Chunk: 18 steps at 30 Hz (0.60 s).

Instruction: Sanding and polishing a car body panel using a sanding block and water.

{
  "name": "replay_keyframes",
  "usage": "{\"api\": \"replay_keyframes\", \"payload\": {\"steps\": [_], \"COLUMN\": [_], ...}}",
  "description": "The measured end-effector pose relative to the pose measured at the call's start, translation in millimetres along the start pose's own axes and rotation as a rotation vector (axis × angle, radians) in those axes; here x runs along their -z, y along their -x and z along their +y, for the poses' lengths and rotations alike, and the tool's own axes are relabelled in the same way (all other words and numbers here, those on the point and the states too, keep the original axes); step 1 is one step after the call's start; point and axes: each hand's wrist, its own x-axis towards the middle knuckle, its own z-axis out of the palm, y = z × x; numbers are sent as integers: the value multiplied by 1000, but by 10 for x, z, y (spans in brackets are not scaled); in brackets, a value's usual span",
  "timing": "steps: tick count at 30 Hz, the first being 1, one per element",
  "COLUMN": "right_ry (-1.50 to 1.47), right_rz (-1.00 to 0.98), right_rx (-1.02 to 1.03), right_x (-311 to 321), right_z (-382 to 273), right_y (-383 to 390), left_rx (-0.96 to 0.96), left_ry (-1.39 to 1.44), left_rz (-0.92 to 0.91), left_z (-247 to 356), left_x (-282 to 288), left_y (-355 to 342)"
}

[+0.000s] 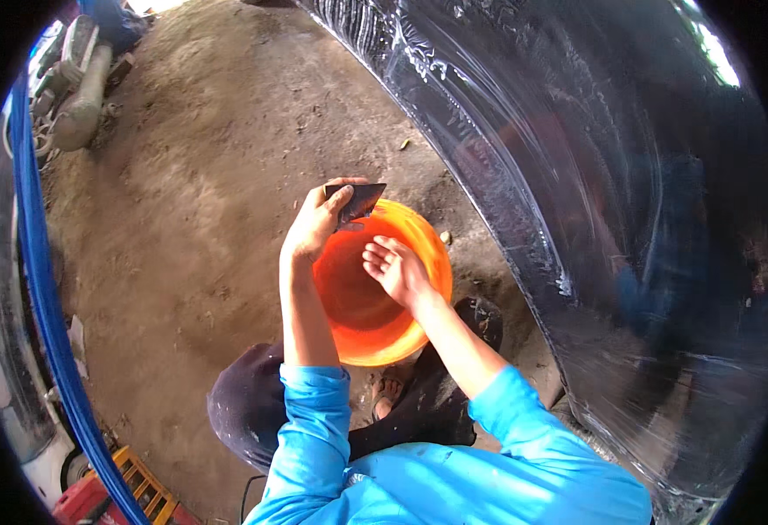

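My left hand [315, 220] grips a dark, flat piece of sandpaper [363, 200], thumb on top, by the far left rim of an orange bucket [441, 271]. Over the bucket's mouth is my right hand [399, 269], its fingers loosely curled and nothing visible in them. The two hands are a short way apart. The bucket stands on the ground between my legs; how much water it holds I cannot tell. To the right rises a glossy dark vehicle panel [594, 227], streaked with whitish wet residue.
Brown bare ground [200, 192] spreads to the left. A blue bar or strap [38, 236] runs down the left side, with another vehicle [3, 350] behind it. Grey parts [82, 96] lie at the far left; a yellow and red object [143, 481] sits at the lower left.
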Motion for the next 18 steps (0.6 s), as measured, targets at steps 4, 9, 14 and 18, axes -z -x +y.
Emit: {"api": "replay_keyframes", "payload": {"steps": [4, 9, 14, 18], "right_ry": [-107, -229, -274, -42], "right_rz": [188, 354, 282, -310], "right_rx": [-143, -87, -34, 262], "right_x": [-46, 1168, 1224, 290], "right_z": [912, 1461, 1397, 1274], "right_y": [-911, -1671, -1577, -917], "left_rx": [-71, -222, -273, -416], "left_ry": [153, 183, 110, 120], "left_rz": [258, 333, 372, 410], "left_z": [255, 494, 736, 772], "left_x": [-146, -531, -688, -172], "left_y": [604, 1081, 1559, 1715]}}
